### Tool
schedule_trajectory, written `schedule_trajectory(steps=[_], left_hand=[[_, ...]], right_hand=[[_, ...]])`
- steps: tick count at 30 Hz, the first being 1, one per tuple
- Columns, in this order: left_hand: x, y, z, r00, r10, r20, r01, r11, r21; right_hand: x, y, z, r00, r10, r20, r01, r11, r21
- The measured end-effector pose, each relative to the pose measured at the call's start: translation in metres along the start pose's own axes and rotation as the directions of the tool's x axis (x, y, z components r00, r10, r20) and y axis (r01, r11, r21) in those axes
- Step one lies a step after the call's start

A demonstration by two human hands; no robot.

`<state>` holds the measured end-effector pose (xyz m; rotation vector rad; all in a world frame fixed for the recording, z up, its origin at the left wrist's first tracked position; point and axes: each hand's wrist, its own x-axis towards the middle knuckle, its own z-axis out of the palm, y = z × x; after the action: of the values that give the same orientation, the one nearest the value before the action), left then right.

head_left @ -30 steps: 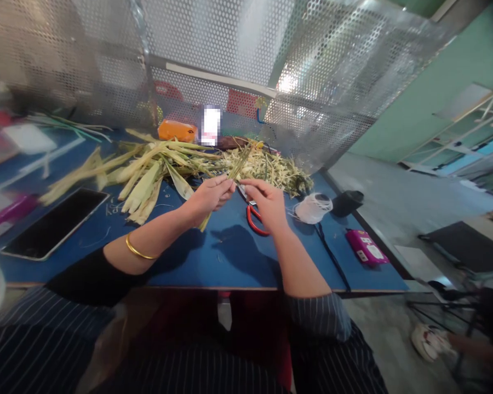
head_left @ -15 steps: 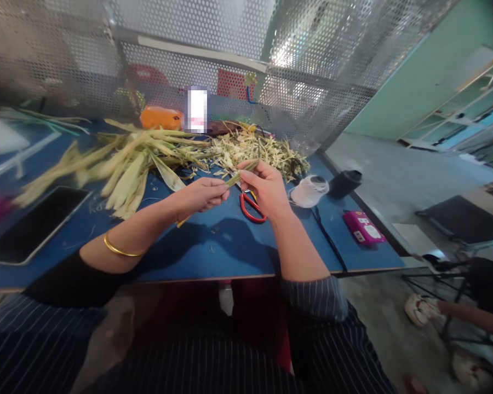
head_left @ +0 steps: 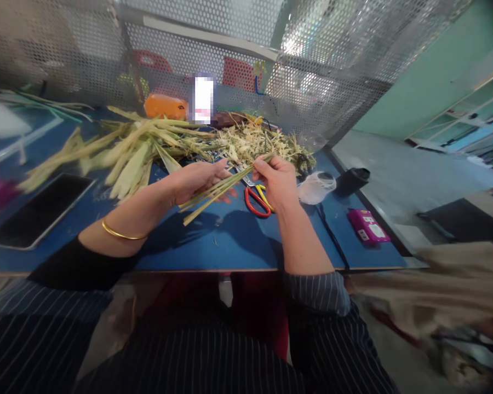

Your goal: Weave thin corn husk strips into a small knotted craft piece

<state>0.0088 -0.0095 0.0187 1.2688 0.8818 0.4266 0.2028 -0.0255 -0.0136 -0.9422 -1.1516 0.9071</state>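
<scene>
My right hand (head_left: pixel 277 178) pinches one end of a thin bundle of pale green strips (head_left: pixel 213 192) above the blue table. The strips look like dried corn husk, and their loose ends fan out toward the lower left. Alongside them my left hand (head_left: pixel 199 180) is open, its fingers stretched out and partly behind the strips. Red-and-yellow-handled scissors (head_left: pixel 257 202) lie on the table under my right hand. Beyond my left hand spreads a heap of long husks (head_left: pixel 135 153). A pile of shredded husk scraps (head_left: pixel 267 142) sits just past my right hand.
To the right stand a white cone of thread (head_left: pixel 318 187), a black spool (head_left: pixel 353 181) and a purple packet (head_left: pixel 368 226). A dark tablet-like slab (head_left: pixel 41 210) lies at left. Behind the husks is an orange packet (head_left: pixel 165 106), then a perforated metal screen (head_left: pixel 213 33). A blurred person is at lower right.
My left hand has let go of the strips and opened, moving slightly left. The strips' free ends have spread apart. My right hand still holds them. A blurred figure has appeared at the right.
</scene>
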Motion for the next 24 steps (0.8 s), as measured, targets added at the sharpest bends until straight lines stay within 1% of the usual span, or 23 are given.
schedule_trajectory(steps=[2, 4, 6, 8, 9, 12, 15, 16, 18, 21, 24], left_hand=[[0.003, -0.002, -0.005, 0.993, 0.088, -0.074, -0.084, 0.995, 0.057], [0.005, -0.005, -0.007, 0.975, 0.194, -0.108, -0.179, 0.974, 0.137], [0.006, -0.010, -0.006, 0.955, 0.285, -0.083, -0.267, 0.948, 0.174], [0.007, -0.015, -0.001, 0.938, 0.343, -0.048, -0.332, 0.931, 0.154], [0.007, -0.017, 0.002, 0.931, 0.363, -0.049, -0.354, 0.925, 0.138], [0.010, -0.021, 0.009, 0.918, 0.383, -0.107, -0.369, 0.921, 0.127], [0.009, -0.021, 0.010, 0.902, 0.402, -0.155, -0.377, 0.911, 0.169], [0.009, -0.020, 0.010, 0.898, 0.409, -0.161, -0.381, 0.907, 0.180], [0.006, -0.017, 0.008, 0.895, 0.415, -0.166, -0.384, 0.904, 0.188], [0.003, -0.014, 0.007, 0.899, 0.403, -0.172, -0.374, 0.910, 0.179], [0.000, -0.012, 0.008, 0.908, 0.379, -0.178, -0.349, 0.920, 0.179]], right_hand=[[0.001, 0.002, -0.001, 1.000, 0.012, -0.003, -0.012, 1.000, -0.009], [0.000, 0.004, 0.000, 1.000, 0.017, 0.016, -0.017, 1.000, -0.024], [-0.003, 0.006, 0.004, 0.999, 0.009, 0.053, -0.007, 0.999, -0.046], [-0.007, 0.008, 0.011, 0.997, 0.007, 0.072, -0.002, 0.997, -0.077], [-0.009, 0.009, 0.015, 0.997, 0.012, 0.070, -0.006, 0.995, -0.095], [-0.015, 0.009, 0.026, 0.999, 0.031, 0.032, -0.026, 0.989, -0.147], [-0.017, 0.007, 0.029, 0.999, 0.034, 0.012, -0.031, 0.988, -0.151], [-0.017, 0.007, 0.028, 0.999, 0.044, 0.027, -0.040, 0.991, -0.131], [-0.016, 0.005, 0.023, 0.992, 0.080, 0.095, -0.074, 0.995, -0.068], [-0.013, 0.001, 0.016, 0.975, 0.121, 0.187, -0.126, 0.992, 0.016], [-0.012, -0.003, 0.014, 0.970, 0.125, 0.207, -0.127, 0.992, -0.004]])
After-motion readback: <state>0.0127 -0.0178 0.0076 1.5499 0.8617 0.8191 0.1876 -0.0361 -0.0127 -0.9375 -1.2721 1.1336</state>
